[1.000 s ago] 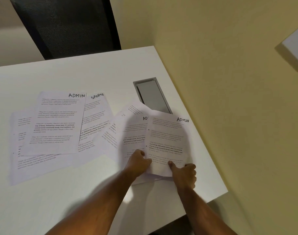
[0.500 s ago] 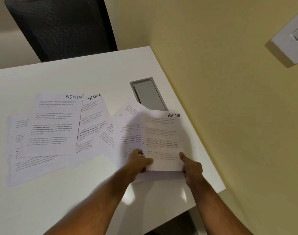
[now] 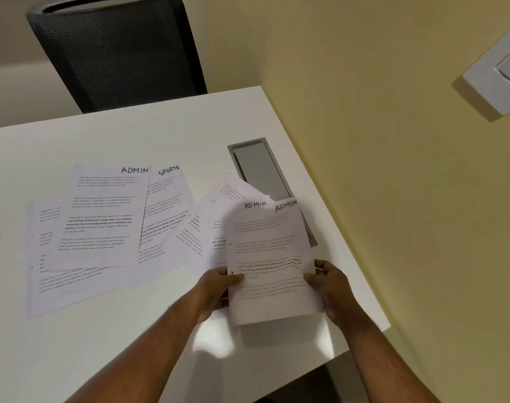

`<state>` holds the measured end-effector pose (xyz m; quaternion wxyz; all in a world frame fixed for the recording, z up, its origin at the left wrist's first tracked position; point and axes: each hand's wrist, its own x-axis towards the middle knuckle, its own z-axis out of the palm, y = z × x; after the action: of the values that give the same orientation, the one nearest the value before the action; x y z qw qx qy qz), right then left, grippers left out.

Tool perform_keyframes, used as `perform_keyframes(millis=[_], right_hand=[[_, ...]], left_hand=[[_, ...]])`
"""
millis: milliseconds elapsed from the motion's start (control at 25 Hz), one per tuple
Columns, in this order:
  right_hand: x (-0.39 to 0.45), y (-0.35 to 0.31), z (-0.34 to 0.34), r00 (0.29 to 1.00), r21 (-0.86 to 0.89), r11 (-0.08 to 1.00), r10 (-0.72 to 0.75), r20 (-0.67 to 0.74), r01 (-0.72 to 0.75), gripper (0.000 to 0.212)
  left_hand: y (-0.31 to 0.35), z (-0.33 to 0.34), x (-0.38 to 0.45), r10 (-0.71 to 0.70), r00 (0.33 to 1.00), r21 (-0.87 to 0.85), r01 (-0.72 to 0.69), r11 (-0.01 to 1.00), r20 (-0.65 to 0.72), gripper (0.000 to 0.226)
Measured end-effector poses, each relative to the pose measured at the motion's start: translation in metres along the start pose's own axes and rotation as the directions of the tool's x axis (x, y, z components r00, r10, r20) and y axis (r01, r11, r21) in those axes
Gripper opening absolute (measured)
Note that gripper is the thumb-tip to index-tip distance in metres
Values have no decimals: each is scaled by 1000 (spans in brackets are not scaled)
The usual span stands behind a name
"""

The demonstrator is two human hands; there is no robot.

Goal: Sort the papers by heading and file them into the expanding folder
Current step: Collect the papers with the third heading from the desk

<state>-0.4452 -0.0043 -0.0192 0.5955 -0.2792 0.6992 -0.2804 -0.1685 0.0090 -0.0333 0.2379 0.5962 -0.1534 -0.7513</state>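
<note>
Two ADMIN sheets are held together above the counter's right corner, the left hand pinching their left edge and the right hand pinching the right. More papers, headed ADMIN and SPORTS, lie spread to the left, beside a grey cable hatch.

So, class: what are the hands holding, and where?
Both hold ADMIN sheets: left hand on the left edge, right hand on the right edge.
</note>
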Motion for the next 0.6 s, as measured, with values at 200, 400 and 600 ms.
perform_keyframes(millis=[200,400,600], right_hand=[[-18,11,24,983,-47,997,-45,178,54,22],[-23,18,61,972,-120,992,-19,236,49,23],[-21,28,95,976,-346,926,-82,202,150,8]], left_hand=[[-3,-34,-9,74,997,-171,-72,983,4,33],[-13,-63,-30,136,987,-258,-153,954,-81,33],[-28,-96,-48,184,953,-191,-233,954,-241,25]])
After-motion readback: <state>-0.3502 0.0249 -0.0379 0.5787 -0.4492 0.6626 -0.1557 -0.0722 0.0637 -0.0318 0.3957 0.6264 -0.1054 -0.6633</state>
